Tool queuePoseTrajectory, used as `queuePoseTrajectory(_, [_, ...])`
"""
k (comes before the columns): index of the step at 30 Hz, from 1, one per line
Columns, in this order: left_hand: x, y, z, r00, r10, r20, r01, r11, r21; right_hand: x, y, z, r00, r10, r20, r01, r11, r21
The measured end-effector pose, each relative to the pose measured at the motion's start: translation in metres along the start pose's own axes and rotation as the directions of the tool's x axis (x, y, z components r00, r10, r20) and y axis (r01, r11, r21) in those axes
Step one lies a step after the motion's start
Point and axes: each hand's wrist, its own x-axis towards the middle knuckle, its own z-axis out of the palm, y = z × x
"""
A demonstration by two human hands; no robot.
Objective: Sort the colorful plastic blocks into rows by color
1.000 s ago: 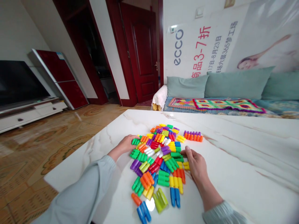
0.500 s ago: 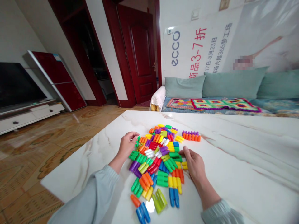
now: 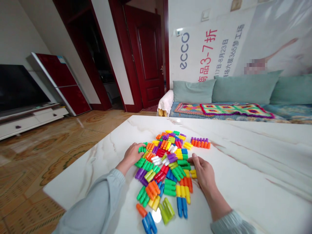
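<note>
A pile of colourful plastic building blocks, shaped like joined pegs, lies on the white marble-patterned table. My left hand is at the pile's left edge, its fingers closed around a green block; part of the grip is hidden. On the other side, my right hand rests with thumb and forefinger apart, fingertips beside a green block. A yellow block lies close to its palm. Nearest me are an orange-and-blue joined piece, a lime block and a yellow-and-blue joined piece.
A row of joined purple and orange blocks lies apart, right of the pile. Beyond the table stands a sofa with green cushions. A red door, a red fridge and a television are farther back.
My left hand has drawn slightly left and down, with the green block now showing more at its fingertips. My right hand looks almost unmoved. The view has shifted a little.
</note>
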Motion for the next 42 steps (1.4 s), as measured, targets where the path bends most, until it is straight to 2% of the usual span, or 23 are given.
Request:
queuePoseTrajectory(2, [-0.002, 0.012, -0.005, 0.992, -0.021, -0.124, 0.001, 0.987, -0.160, 0.000, 0.001, 0.000, 1.000, 0.003, 0.006, -0.003, 1.000, -0.003])
queuePoseTrajectory(4, [-0.007, 0.031, -0.010, 0.979, -0.101, -0.177, 0.011, 0.892, -0.452, 0.000, 0.001, 0.001, 1.000, -0.017, 0.012, 0.017, 1.000, -0.015])
queuePoseTrajectory(5, [-0.011, 0.044, -0.011, 0.981, -0.146, -0.131, 0.034, 0.785, -0.619, -0.001, 0.001, 0.002, 0.999, -0.044, 0.008, 0.044, 0.999, -0.019])
queuePoseTrajectory(6, [-0.015, 0.058, -0.011, 0.987, -0.157, -0.023, 0.084, 0.639, -0.765, -0.001, 0.001, 0.002, 0.997, -0.082, -0.004, 0.082, 0.997, -0.012])
queuePoseTrajectory(8, [-0.024, 0.086, -0.008, 0.982, -0.073, 0.174, 0.189, 0.359, -0.914, -0.003, -0.002, 0.004, 0.984, -0.176, -0.040, 0.178, 0.983, 0.040])
queuePoseTrajectory(9, [-0.029, 0.099, -0.004, 0.963, -0.014, 0.270, 0.264, 0.269, -0.926, -0.004, -0.004, 0.005, 0.973, -0.225, -0.058, 0.229, 0.970, 0.085])
queuePoseTrajectory(11, [-0.037, 0.119, 0.004, 0.918, 0.069, 0.390, 0.374, 0.177, -0.910, -0.007, -0.008, 0.007, 0.948, -0.311, -0.068, 0.319, 0.930, 0.184])
queuePoseTrajectory(13, [-0.044, 0.131, 0.014, 0.897, 0.118, 0.425, 0.403, 0.171, -0.899, -0.012, -0.013, 0.009, 0.924, -0.379, -0.043, 0.377, 0.892, 0.249])
queuePoseTrajectory(15, [-0.051, 0.134, 0.022, 0.900, 0.152, 0.409, 0.374, 0.213, -0.903, -0.016, -0.017, 0.009, 0.911, -0.412, -0.008, 0.399, 0.877, 0.268])
queuePoseTrajectory(20, [-0.060, 0.128, 0.029, 0.909, 0.147, 0.389, 0.318, 0.359, -0.878, -0.023, -0.025, 0.010, 0.931, -0.363, 0.047, 0.343, 0.909, 0.239])
queuePoseTrajectory(22, [-0.056, 0.122, 0.027, 0.943, 0.089, 0.322, 0.277, 0.329, -0.903, -0.023, -0.023, 0.010, 0.939, -0.342, 0.047, 0.323, 0.918, 0.229])
queuePoseTrajectory(24, [-0.049, 0.112, 0.023, 0.980, -0.022, 0.195, 0.195, 0.248, -0.949, -0.021, -0.019, 0.010, 0.953, -0.302, -0.006, 0.295, 0.924, 0.244])
queuePoseTrajectory(26, [-0.041, 0.101, 0.019, 0.989, -0.138, 0.061, 0.088, 0.196, -0.977, -0.019, -0.014, 0.012, 0.964, -0.254, -0.078, 0.266, 0.921, 0.286])
queuePoseTrajectory(29, [-0.034, 0.091, 0.014, 0.983, -0.184, -0.029, 0.016, 0.238, -0.971, -0.018, -0.012, 0.016, 0.964, -0.256, -0.075, 0.266, 0.900, 0.346])
queuePoseTrajectory(32, [-0.036, 0.094, 0.012, 0.991, -0.135, -0.024, 0.020, 0.320, -0.947, -0.021, -0.019, 0.019, 0.939, -0.341, 0.048, 0.297, 0.872, 0.389])
queuePoseTrajectory(37, [-0.043, 0.102, 0.018, 0.997, 0.024, 0.070, 0.056, 0.386, -0.921, -0.026, -0.026, 0.015, 0.896, -0.443, 0.001, 0.425, 0.861, 0.278])
queuePoseTrajectory(42, [-0.048, 0.101, 0.027, 0.960, 0.181, 0.212, 0.121, 0.413, -0.902, -0.026, -0.023, 0.015, 0.878, -0.475, 0.062, 0.450, 0.862, 0.234])
